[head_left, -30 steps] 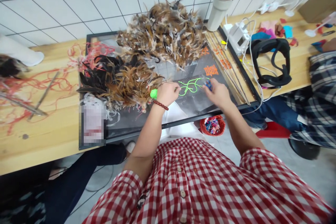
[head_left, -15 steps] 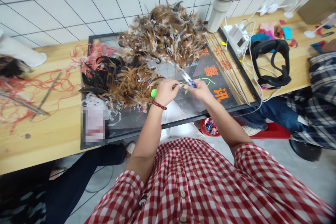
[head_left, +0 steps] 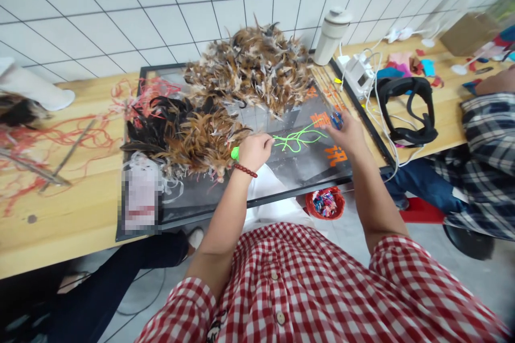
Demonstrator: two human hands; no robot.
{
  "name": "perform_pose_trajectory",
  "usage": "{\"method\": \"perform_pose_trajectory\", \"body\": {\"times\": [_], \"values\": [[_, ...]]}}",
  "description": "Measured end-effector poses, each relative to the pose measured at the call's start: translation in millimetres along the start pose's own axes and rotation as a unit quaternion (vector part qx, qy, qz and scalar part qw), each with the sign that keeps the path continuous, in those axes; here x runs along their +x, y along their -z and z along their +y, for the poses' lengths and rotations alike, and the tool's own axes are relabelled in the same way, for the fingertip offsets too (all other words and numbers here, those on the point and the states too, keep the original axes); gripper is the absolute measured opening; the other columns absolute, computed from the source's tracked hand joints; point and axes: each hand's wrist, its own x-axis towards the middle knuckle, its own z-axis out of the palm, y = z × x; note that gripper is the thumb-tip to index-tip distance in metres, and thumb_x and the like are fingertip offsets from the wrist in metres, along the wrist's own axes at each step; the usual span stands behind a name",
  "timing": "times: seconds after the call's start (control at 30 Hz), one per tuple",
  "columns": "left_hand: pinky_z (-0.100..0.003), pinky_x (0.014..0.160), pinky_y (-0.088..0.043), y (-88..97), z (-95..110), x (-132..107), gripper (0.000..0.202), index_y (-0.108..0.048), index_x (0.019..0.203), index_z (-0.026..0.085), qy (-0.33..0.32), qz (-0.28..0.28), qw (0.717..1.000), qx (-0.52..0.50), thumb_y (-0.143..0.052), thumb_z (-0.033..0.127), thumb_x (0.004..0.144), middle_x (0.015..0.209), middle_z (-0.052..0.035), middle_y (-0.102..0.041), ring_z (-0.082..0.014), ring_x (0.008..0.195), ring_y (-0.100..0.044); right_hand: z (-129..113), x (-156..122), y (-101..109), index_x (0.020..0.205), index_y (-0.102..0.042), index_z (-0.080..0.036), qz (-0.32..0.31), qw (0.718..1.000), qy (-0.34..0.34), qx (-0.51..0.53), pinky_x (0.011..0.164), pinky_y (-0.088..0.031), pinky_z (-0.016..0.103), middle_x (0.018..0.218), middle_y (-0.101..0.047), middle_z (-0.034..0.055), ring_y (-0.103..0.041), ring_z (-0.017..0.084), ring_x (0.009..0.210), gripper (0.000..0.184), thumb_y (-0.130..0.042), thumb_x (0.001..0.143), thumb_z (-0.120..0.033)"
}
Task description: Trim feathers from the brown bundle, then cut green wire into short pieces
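My left hand (head_left: 254,151) is closed around a small green object (head_left: 235,153) and pinches the end of a neon green string (head_left: 295,139) that lies in loops on the dark mat (head_left: 281,171). Over the mat's right side, my right hand (head_left: 346,135) is closed on small blue-handled snips (head_left: 336,119). A bunch of brown feathers (head_left: 201,142) lies just left of my left hand. Behind it sits a larger heap of brown and grey feathers (head_left: 253,67).
Thin wooden sticks (head_left: 337,97) lie along the mat's right edge. Behind them stand a white flask (head_left: 330,36), a white device with cables (head_left: 358,72) and a black headset (head_left: 406,107). Red strings (head_left: 60,134) spread at left. A red bowl (head_left: 325,203) sits below the table. A person in plaid (head_left: 483,150) sits at right.
My right hand has moved away from my left, out to the right with the snips. The green string now lies stretched out on the mat between the hands.
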Motion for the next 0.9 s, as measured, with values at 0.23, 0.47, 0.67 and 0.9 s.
{"method": "perform_pose_trajectory", "body": {"times": [0.23,0.47,0.67,0.9], "values": [[-0.035,0.085,-0.053,-2.0,-0.9,0.5,0.029,-0.083,0.104,0.021,-0.003,0.004,1.000,-0.004,-0.056,0.030,0.099,0.108,-0.0101,-0.083,-0.0268,0.104,-0.076,-61.8,-74.8,-19.5,0.125,-0.063,-0.018,-0.150,0.980,0.001,-0.134,0.070,-0.041,0.033,0.095,-0.079,0.0138,-0.072,0.029,0.084,0.044,-0.042,0.101,-0.048],[-0.033,0.083,-0.054,-3.6,-6.1,2.0,0.023,-0.084,0.090,0.020,-0.036,0.022,0.995,-0.091,-0.061,0.024,0.091,0.096,-0.0092,-0.084,-0.0237,0.090,-0.077,-87.8,-84.1,-35.9,0.134,-0.060,-0.021,-0.221,0.953,0.047,-0.199,0.075,-0.047,0.033,0.106,-0.081,0.0150,-0.077,0.033,0.098,0.045,-0.037,0.105,-0.046],[-0.033,0.084,-0.054,-4.0,-5.1,1.0,0.024,-0.083,0.086,0.019,-0.050,0.018,0.994,-0.091,-0.059,0.022,0.089,0.094,-0.0091,-0.084,-0.0236,0.090,-0.076,-98.7,-78.7,-39.1,0.134,-0.059,-0.022,-0.210,0.952,0.058,-0.215,0.074,-0.048,0.035,0.105,-0.080,0.0153,-0.077,0.035,0.099,0.043,-0.036,0.106,-0.045],[-0.034,0.083,-0.053,0.6,-0.3,-1.3,0.024,-0.082,0.084,0.018,-0.057,-0.006,0.994,-0.090,-0.058,0.021,0.088,0.092,-0.0092,-0.083,-0.0234,0.087,-0.076,-105.4,-76.1,-43.7,0.130,-0.058,-0.018,-0.231,0.945,0.053,-0.228,0.076,-0.050,0.037,0.110,-0.079,0.0182,-0.077,0.036,0.102,0.041,-0.033,0.108,-0.042]]}}
